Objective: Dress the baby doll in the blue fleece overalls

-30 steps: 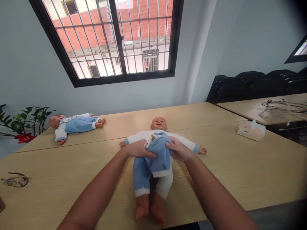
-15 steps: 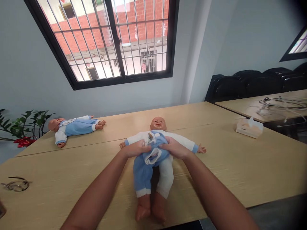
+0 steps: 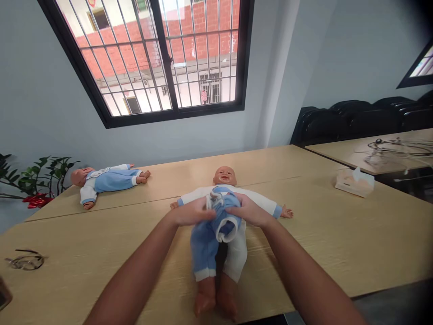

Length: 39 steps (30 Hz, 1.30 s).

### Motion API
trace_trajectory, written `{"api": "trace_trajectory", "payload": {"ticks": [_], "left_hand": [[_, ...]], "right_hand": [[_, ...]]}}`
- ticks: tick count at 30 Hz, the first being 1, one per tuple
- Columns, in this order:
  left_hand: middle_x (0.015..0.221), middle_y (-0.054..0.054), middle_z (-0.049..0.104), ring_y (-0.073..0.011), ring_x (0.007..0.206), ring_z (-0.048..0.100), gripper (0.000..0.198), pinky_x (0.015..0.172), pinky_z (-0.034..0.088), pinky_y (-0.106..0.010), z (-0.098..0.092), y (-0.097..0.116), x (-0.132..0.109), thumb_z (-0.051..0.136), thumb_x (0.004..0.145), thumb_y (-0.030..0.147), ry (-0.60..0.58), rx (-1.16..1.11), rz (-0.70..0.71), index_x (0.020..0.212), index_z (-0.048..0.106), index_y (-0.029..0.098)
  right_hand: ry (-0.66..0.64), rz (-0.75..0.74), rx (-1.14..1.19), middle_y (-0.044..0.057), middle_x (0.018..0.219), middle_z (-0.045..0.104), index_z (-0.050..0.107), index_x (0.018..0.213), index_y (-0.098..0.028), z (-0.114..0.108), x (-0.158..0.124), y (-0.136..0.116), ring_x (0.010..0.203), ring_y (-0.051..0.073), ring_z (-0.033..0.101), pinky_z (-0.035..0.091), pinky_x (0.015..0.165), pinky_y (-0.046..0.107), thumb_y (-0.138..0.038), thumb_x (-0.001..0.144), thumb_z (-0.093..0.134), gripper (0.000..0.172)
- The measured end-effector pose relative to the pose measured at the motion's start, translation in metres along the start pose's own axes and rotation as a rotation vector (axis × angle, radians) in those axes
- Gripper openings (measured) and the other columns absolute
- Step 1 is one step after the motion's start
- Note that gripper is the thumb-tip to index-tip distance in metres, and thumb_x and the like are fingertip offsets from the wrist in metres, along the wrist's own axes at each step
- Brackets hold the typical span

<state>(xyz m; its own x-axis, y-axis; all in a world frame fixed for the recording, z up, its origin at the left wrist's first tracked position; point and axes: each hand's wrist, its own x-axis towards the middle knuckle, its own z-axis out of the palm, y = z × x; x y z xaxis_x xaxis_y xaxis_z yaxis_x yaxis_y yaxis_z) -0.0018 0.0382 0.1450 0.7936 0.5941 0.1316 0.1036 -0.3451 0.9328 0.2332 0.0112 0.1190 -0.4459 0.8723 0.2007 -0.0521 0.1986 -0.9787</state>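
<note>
Now | left hand grips blue romper | right hand too (doll supine)

No writing can be read on anything.

The blue trouser leg, bunched high a moment ago, sags lower between the left hand and right hand.

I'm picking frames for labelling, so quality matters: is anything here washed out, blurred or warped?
Head view: daylight partly washes out the scene beyond the window; its frame leans, a wide-angle warp; dark vignetting eats the right corners; the blue garment gripped by the left hand and right hand is slightly blurred, the doll face sharp.
</note>
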Motion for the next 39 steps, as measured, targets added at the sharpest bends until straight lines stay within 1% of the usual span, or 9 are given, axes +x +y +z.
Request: {"api": "trace_trajectory", "payload": {"ticks": [3,8,13,16,22,26,29,34,39], "left_hand": [[0.126,-0.009,0.072,-0.0293,0.107,0.067,0.059,0.096,0.051,-0.036,0.014,0.016,-0.002,0.081,0.078,0.044,-0.027,0.315,-0.002,0.130,0.066,0.021],[0.107,-0.003,0.077,-0.0249,0.094,0.068,0.027,0.084,0.051,-0.031,0.005,0.032,-0.011,0.058,0.084,0.020,-0.007,0.493,0.011,0.107,0.072,0.023],[0.105,-0.003,0.077,-0.0256,0.091,0.068,0.030,0.080,0.050,-0.031,-0.010,0.036,-0.016,0.058,0.081,0.019,0.030,0.503,-0.006,0.108,0.072,0.022],[0.110,-0.004,0.076,-0.0267,0.094,0.067,0.035,0.081,0.050,-0.032,-0.009,0.036,-0.017,0.058,0.079,0.018,0.024,0.503,0.006,0.112,0.071,0.021],[0.093,-0.003,0.072,-0.0237,0.086,0.064,0.024,0.074,0.048,-0.030,-0.001,0.023,-0.029,0.058,0.070,0.009,-0.089,0.550,0.075,0.088,0.068,0.020],[0.096,-0.002,0.073,-0.0209,0.089,0.065,0.030,0.083,0.048,-0.030,0.009,0.010,-0.045,0.056,0.070,-0.001,-0.269,0.560,0.203,0.087,0.067,0.020],[0.098,-0.002,0.075,-0.0231,0.097,0.065,0.032,0.094,0.046,-0.035,0.017,0.006,-0.053,0.065,0.066,-0.004,-0.306,0.630,0.290,0.086,0.069,0.021],[0.095,-0.002,0.076,-0.0233,0.096,0.067,0.029,0.094,0.047,-0.037,0.029,0.016,-0.055,0.068,0.073,-0.002,-0.298,0.676,0.385,0.089,0.072,0.022],[0.106,-0.005,0.076,-0.0257,0.108,0.066,0.017,0.099,0.048,-0.041,0.034,0.017,-0.070,0.065,0.087,0.012,-0.110,0.639,0.410,0.096,0.074,0.024]], "right_hand": [[0.086,-0.087,-0.177,0.006,0.120,0.075,0.068,0.125,-0.021,0.002,0.004,-0.002,0.109,0.025,0.069,0.054,0.098,0.041,-0.033,0.080,0.080,0.049],[0.030,0.001,-0.330,0.007,0.125,0.071,0.065,0.128,-0.023,0.002,-0.017,-0.008,0.113,0.027,0.065,0.052,0.100,0.044,-0.041,0.086,0.075,0.047],[0.565,0.146,-0.538,0.013,0.123,0.066,0.054,0.138,-0.022,0.026,-0.079,0.020,0.108,0.031,0.063,0.049,0.101,0.051,-0.058,0.094,0.058,0.057],[0.504,0.280,-0.576,0.014,0.122,0.068,0.051,0.144,-0.025,0.056,-0.113,0.045,0.113,0.037,0.064,0.045,0.105,0.057,-0.056,0.094,0.059,0.060],[0.588,0.244,-0.328,0.015,0.150,0.056,0.022,0.162,-0.028,0.095,-0.119,0.059,0.136,0.037,0.054,0.043,0.112,0.054,-0.039,0.079,0.074,0.099],[0.702,0.370,0.106,0.009,0.106,0.076,0.043,0.149,-0.022,0.069,-0.105,0.038,0.082,0.026,0.072,0.059,0.072,0.038,-0.032,0.080,0.068,0.074],[0.661,0.566,0.542,0.002,0.064,0.067,0.062,0.120,-0.017,0.043,-0.099,0.016,0.047,0.018,0.058,0.048,0.045,0.027,-0.036,0.087,0.063,0.038],[0.507,0.421,0.814,0.007,0.086,0.077,0.067,0.107,-0.019,0.047,-0.089,-0.017,0.069,0.018,0.070,0.058,0.062,0.024,-0.033,0.086,0.071,0.026],[0.446,0.339,0.558,0.007,0.117,0.076,0.060,0.135,-0.025,0.078,-0.071,-0.020,0.094,0.022,0.074,0.062,0.079,0.029,-0.037,0.081,0.081,0.059]]}}
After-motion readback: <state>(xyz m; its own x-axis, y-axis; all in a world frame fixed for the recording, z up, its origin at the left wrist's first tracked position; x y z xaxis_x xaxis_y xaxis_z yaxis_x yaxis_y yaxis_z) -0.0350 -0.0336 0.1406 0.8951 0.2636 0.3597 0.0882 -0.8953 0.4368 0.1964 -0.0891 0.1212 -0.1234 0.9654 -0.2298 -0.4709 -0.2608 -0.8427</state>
